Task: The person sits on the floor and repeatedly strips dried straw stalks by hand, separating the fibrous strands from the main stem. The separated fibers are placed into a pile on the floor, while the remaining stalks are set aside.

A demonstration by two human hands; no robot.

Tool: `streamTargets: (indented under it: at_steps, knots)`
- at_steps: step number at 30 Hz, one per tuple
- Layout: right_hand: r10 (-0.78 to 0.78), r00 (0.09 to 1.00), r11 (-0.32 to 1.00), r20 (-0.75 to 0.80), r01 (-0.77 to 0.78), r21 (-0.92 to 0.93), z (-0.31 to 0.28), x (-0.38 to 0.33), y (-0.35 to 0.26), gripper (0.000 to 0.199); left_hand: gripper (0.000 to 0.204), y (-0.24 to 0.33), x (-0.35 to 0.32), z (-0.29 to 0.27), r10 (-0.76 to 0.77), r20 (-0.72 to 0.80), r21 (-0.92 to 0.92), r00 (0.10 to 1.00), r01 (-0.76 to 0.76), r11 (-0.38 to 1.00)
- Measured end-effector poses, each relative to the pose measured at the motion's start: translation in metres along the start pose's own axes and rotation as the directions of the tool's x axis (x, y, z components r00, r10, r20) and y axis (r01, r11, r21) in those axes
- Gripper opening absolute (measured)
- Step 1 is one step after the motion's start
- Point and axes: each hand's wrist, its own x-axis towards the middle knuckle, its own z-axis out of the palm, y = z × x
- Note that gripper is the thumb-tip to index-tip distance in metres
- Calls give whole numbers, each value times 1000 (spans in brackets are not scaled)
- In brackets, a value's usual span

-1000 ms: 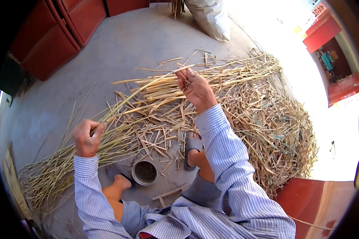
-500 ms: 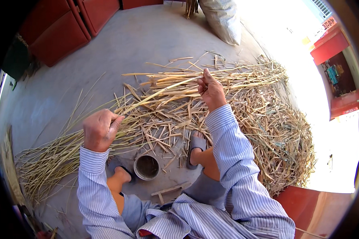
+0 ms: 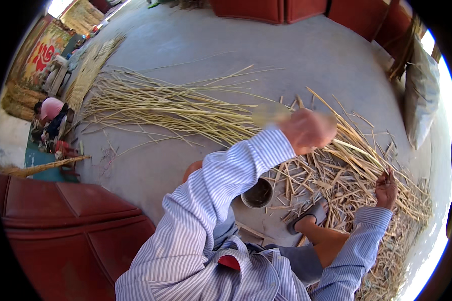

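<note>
My left hand (image 3: 309, 131) is smeared by motion and sits over the middle of the stalks, its fingers too blurred to read. A pale, peeled-looking stalk (image 3: 354, 148) runs from beside it toward my right hand (image 3: 386, 190). The right hand's fingers are pinched together at that stalk's far right end. Long greenish-yellow stalks (image 3: 186, 106) lie in a loose bundle to the left of my left hand. Beneath and between my hands is a litter of dry, broken stalk pieces and husks (image 3: 331, 180).
A round dark pot (image 3: 257, 194) stands on the floor by my sandalled foot (image 3: 309, 216). Red padded seats (image 3: 68, 220) are at the lower left, others along the far edge. A pale sack (image 3: 421, 95) stands at the right. A person in pink (image 3: 51, 109) is bent over at the far left.
The view has swung left, bringing the whole stalk bundle and another person into sight. My left hand has moved along the stalks, nearer my right hand, and is now blurred.
</note>
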Motion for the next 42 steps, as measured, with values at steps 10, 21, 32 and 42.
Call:
streamTargets:
  at_steps: [10, 21, 32, 42]
  knots:
    - [225, 969, 917, 100, -176, -359, -10, 18, 11, 15, 18, -4, 11, -9, -48, -44, 88, 998, 51, 995]
    - [175, 983, 925, 45, -149, -349, 91, 22, 135, 17, 19, -40, -40, 15, -484, 289, 534, 826, 281, 797]
    - [209, 974, 779, 88, -111, -616, 183, 6, 319, 15, 5, -29, -77, 31, -369, 569, 222, 735, 295, 929]
    - [-292, 956, 809, -17, 237, -537, 204, 56, 292, 39, 29, -21, -86, 12, -369, 544, 128, 753, 361, 924]
